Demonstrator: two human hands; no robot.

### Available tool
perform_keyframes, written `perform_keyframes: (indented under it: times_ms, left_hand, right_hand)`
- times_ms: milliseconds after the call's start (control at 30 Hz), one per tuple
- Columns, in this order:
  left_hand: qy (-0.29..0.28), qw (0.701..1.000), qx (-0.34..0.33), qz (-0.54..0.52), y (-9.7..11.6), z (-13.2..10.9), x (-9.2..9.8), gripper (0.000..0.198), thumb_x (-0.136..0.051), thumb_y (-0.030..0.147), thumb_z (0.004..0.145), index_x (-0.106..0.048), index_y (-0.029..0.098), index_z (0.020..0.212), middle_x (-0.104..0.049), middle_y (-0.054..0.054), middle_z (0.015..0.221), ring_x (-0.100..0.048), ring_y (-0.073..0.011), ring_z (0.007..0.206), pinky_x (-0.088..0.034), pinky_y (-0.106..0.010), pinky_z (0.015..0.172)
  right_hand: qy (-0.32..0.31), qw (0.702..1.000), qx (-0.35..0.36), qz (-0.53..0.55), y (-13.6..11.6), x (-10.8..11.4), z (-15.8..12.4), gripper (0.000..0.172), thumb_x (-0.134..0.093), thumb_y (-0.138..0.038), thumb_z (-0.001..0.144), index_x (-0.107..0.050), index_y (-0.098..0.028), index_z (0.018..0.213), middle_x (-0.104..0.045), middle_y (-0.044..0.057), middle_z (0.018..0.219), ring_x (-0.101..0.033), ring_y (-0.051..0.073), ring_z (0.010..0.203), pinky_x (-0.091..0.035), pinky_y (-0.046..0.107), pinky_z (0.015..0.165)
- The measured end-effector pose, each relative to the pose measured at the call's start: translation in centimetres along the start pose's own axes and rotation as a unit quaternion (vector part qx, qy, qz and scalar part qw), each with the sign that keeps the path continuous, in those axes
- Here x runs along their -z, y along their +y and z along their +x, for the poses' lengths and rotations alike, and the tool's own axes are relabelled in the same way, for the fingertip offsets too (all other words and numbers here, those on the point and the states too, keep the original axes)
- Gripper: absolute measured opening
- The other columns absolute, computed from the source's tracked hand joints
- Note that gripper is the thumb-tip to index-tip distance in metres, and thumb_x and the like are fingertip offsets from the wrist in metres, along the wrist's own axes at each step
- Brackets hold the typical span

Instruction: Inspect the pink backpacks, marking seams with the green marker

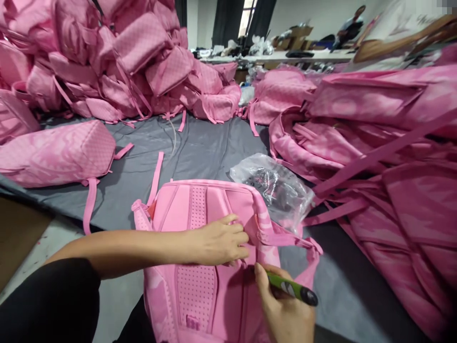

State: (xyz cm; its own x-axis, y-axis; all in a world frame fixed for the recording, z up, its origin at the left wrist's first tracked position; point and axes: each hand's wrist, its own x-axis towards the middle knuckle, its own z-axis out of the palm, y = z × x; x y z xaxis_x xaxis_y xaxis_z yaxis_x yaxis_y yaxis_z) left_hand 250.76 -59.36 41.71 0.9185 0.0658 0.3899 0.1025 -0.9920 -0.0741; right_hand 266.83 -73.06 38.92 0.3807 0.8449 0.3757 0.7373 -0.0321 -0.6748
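A pink backpack [200,209] lies back-panel up on the grey cloth right in front of me. My left hand [219,240] rests on its padded back, fingers curled and pinching the fabric near the shoulder strap [285,238]. My right hand [285,312] is closed around a green pen with a black tip [293,288], held just above the backpack's right side.
A clear plastic bag [274,188] lies beyond the backpack. Piles of pink backpacks rise at the back left [124,57] and the right [385,157]; one lies alone at left [60,152]. The grey cloth [200,143] covers the work surface. A person [352,28] is far behind.
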Motion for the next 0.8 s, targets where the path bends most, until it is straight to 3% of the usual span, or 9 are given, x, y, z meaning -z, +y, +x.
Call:
perform_keyframes:
  times_ms: [67,167,267,367,500,567,667,733,800]
  left_hand:
    - [-0.058,0.998,-0.007,-0.017,-1.6,0.7,1.0,0.023,-0.066,0.040,0.088,-0.066,0.017,0.091,-0.066,-0.005,0.088,-0.059,-0.0205,0.085,-0.044,-0.038,0.084]
    - [-0.118,0.992,0.019,-0.030,-3.6,1.7,2.0,0.035,-0.077,0.046,0.077,-0.068,0.016,0.092,-0.072,-0.007,0.090,-0.063,-0.0219,0.085,-0.042,-0.039,0.080]
    - [-0.141,0.987,0.060,-0.047,-3.8,2.0,3.7,0.030,-0.077,0.044,0.078,-0.068,0.016,0.084,-0.073,-0.006,0.087,-0.064,-0.0213,0.083,-0.039,-0.037,0.073]
    - [-0.120,0.981,0.133,-0.069,-1.9,1.4,7.6,0.033,-0.075,0.047,0.080,-0.064,0.016,0.076,-0.071,-0.003,0.079,-0.063,-0.0192,0.077,-0.033,-0.034,0.065]
    - [-0.058,0.960,0.246,-0.123,2.8,0.0,14.4,0.040,-0.075,0.053,0.078,-0.060,0.016,0.070,-0.065,0.000,0.067,-0.057,-0.0142,0.064,-0.026,-0.030,0.057]
    - [-0.048,0.930,0.316,-0.181,5.2,-0.7,15.7,0.042,-0.074,0.057,0.077,-0.061,0.017,0.071,-0.063,0.002,0.066,-0.055,-0.0130,0.061,-0.025,-0.028,0.054]
    - [-0.052,0.889,0.392,-0.232,7.7,-1.6,13.2,0.038,-0.069,0.058,0.081,-0.066,0.020,0.081,-0.068,0.001,0.075,-0.062,-0.0160,0.068,-0.032,-0.026,0.055]
    - [-0.057,0.905,0.367,-0.206,8.1,-2.0,9.9,0.028,-0.063,0.048,0.088,-0.068,0.021,0.090,-0.072,-0.001,0.086,-0.066,-0.0187,0.079,-0.039,-0.028,0.061]
    - [-0.058,0.940,0.303,-0.143,7.6,-2.2,7.3,0.018,-0.056,0.032,0.093,-0.068,0.019,0.091,-0.072,-0.003,0.091,-0.066,-0.0193,0.084,-0.044,-0.030,0.068]
  right_hand:
    - [-0.022,0.999,-0.022,0.016,0.4,-0.2,0.0,0.039,-0.059,-0.057,0.089,-0.070,-0.020,0.089,-0.070,0.003,0.070,-0.066,0.018,0.055,-0.051,0.023,0.050]
    - [-0.045,0.998,-0.048,-0.007,0.9,-0.3,-0.2,0.048,-0.058,-0.067,0.084,-0.071,-0.021,0.088,-0.069,0.004,0.067,-0.067,0.022,0.057,-0.050,0.028,0.049]
    - [-0.031,0.995,-0.078,0.054,0.6,0.6,-0.5,0.049,-0.059,-0.066,0.084,-0.070,-0.019,0.094,-0.072,0.007,0.076,-0.069,0.023,0.063,-0.052,0.028,0.052]
    - [-0.036,0.983,-0.064,0.170,-1.2,2.5,-0.5,0.047,-0.064,-0.058,0.086,-0.067,-0.017,0.110,-0.074,0.011,0.093,-0.072,0.024,0.071,-0.059,0.030,0.062]
    - [0.011,0.974,0.066,0.216,-5.0,5.9,0.0,0.040,-0.068,-0.048,0.087,-0.067,-0.018,0.114,-0.075,0.010,0.096,-0.073,0.027,0.086,-0.061,0.036,0.081]
    - [-0.006,0.968,0.128,0.215,-6.0,7.1,0.5,0.037,-0.068,-0.042,0.089,-0.066,-0.020,0.119,-0.074,0.010,0.102,-0.072,0.027,0.094,-0.059,0.037,0.089]
    - [-0.117,0.951,0.203,0.203,-5.3,6.5,1.2,0.038,-0.063,-0.036,0.093,-0.063,-0.021,0.128,-0.074,0.009,0.105,-0.073,0.025,0.094,-0.062,0.034,0.085]
    - [-0.146,0.945,0.245,0.158,-3.9,4.9,1.4,0.036,-0.061,-0.036,0.093,-0.065,-0.021,0.126,-0.075,0.009,0.106,-0.073,0.025,0.093,-0.063,0.034,0.081]
    - [-0.109,0.949,0.278,0.098,-2.3,3.0,1.4,0.032,-0.060,-0.037,0.093,-0.068,-0.020,0.120,-0.074,0.009,0.109,-0.073,0.026,0.096,-0.063,0.036,0.081]
